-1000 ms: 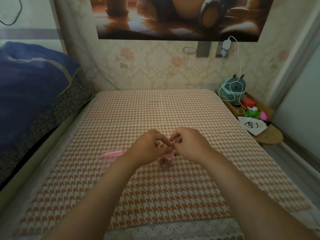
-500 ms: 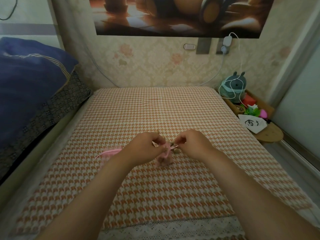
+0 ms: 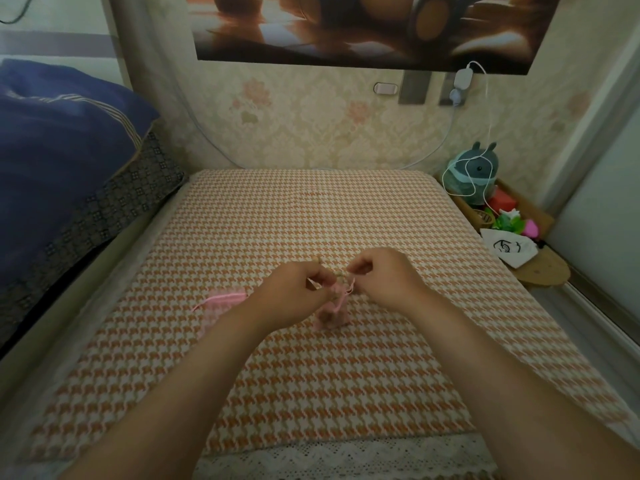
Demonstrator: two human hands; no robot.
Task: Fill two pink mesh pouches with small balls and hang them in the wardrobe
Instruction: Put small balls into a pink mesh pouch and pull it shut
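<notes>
**Drawstring pulled sideways over a standing pouch**

Both hands meet above the middle of the bench (image 3: 311, 209), which is covered in an orange-and-cream houndstooth cloth. The left hand (image 3: 294, 292) and the right hand (image 3: 381, 275) are each closed in a pinch on an end of the pink drawstring (image 3: 341, 295) of 1 pouch. That filled pouch (image 3: 330, 315) sits on the cloth directly below the gap between the 2 grips, its neck pointing up toward the fingers and its rounded body resting on the bench. The brownish lumps showing through the mesh look like the balls, though they are too small to count.

The relation that matters: the pouch hangs straight under the pinch points, and the cords run out from the neck to left and right. Its long axis is roughly upright, so a pull apart along the left-right line should cinch the neck — a pull upward would only lift the bag. Neither hand is clearly nearer; they sit about evenly on either side.

The second pouch (image 3: 221, 303) lies flat on the cloth just left of the left wrist, touching neither hand, and looks limp — probably not yet filled. On that reading the task is near its midpoint, with hanging not yet begun; no wardrobe is clearly identifiable here.
</notes>
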